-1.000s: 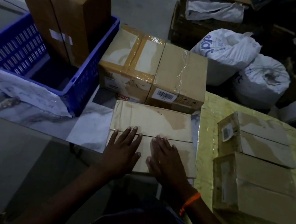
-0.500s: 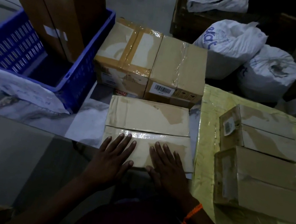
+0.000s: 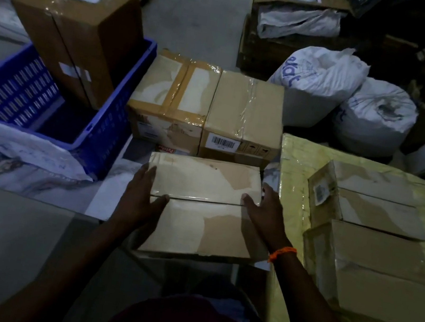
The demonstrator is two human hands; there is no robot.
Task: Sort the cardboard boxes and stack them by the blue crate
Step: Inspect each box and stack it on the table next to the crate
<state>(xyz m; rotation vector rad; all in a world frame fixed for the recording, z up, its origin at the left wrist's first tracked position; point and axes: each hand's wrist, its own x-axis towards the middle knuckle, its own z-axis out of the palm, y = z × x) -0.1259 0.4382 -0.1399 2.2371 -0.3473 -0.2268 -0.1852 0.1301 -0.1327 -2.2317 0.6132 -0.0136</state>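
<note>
A blue slatted plastic crate (image 3: 129,97) stands on a pale marbled counter (image 3: 106,199). Just right of the crate's near corner lies a flat tan cardboard box covered in glossy tape (image 3: 200,214), with a seam across its top. The left hand (image 3: 142,194) takes the side of this box nearest the crate, and the right hand (image 3: 264,211), with an orange wrist thread (image 3: 281,254), takes the side farthest from it. Each grip is clamped on the box, thumb over the top edge and fingers down the side. Whether the box rests on the counter or is raised off it cannot be told.

Inside the crate, at its far end, stands a tall brown carton with a white label on top (image 3: 78,36). Touching the crate's right wall is a tape-banded tan box (image 3: 172,93). Pressed against that one, on the side away from the crate, is a plain box with a barcode sticker (image 3: 244,110). Farther right of the crate, two more brown boxes (image 3: 373,211) (image 3: 377,276) sit on a yellow wrapped surface (image 3: 294,173).
</note>
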